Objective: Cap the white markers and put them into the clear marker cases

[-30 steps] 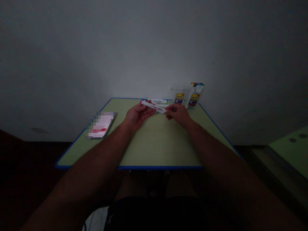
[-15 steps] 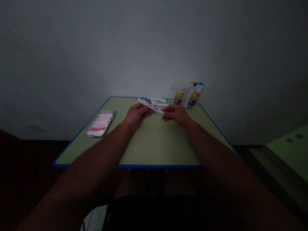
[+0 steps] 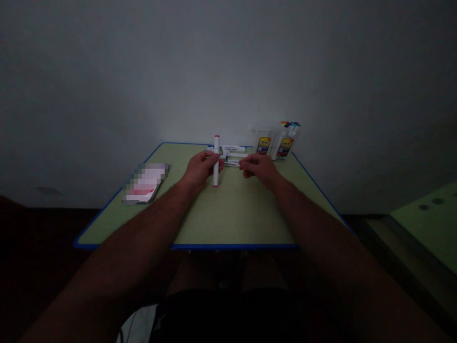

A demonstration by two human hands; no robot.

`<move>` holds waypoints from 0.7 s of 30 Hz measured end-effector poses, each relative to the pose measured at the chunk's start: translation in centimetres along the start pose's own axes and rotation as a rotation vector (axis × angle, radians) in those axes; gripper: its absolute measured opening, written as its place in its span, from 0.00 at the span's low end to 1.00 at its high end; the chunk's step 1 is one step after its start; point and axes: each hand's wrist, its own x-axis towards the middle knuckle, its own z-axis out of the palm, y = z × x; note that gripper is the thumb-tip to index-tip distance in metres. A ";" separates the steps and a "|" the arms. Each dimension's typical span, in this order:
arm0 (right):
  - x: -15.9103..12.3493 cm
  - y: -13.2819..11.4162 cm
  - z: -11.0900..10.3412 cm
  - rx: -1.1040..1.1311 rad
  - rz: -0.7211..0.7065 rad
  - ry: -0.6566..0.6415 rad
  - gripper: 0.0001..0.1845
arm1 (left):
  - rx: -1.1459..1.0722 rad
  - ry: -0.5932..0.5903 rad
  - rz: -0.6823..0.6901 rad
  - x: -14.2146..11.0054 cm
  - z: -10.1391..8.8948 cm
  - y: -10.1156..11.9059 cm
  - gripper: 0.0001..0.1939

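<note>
A white marker [image 3: 216, 169] with pink-red ends stands nearly upright in my left hand [image 3: 202, 170], pinched between thumb and fingers. My right hand [image 3: 262, 170] hovers to the right of it, fingers loosely bent and apart, with nothing visible in them. Its fingertips are close to the right end of another white marker [image 3: 232, 164] lying on the table; whether they touch it I cannot tell. Behind the hands lie more white markers, one of them a white marker with a greenish end [image 3: 233, 148]. My left fingers partly hide some of these.
Two clear plastic marker cases with yellow labels stand at the back right: a left case [image 3: 264, 143] and a right case [image 3: 284, 146] holding several colourful-capped markers. A blurred-out phone-like object [image 3: 146, 183] lies at left on the blue-edged green table [image 3: 235, 214]. A wall rises behind.
The pink-ended marker has turned from slanting between both hands to nearly upright in my left hand. My right hand has let go of its end.
</note>
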 end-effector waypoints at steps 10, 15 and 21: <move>0.3 0.2 -0.2 0.055 -0.025 0.001 0.22 | 0.487 -0.045 0.021 -0.5 0.1 -0.1 0.13; 0.3 0.2 -0.1 0.057 -0.035 0.000 0.23 | 0.586 -0.127 0.097 -0.2 -0.3 -0.5 0.15; 0.3 0.0 0.1 0.065 -0.019 0.031 0.20 | 0.634 -0.172 0.101 -0.2 -0.4 -0.4 0.15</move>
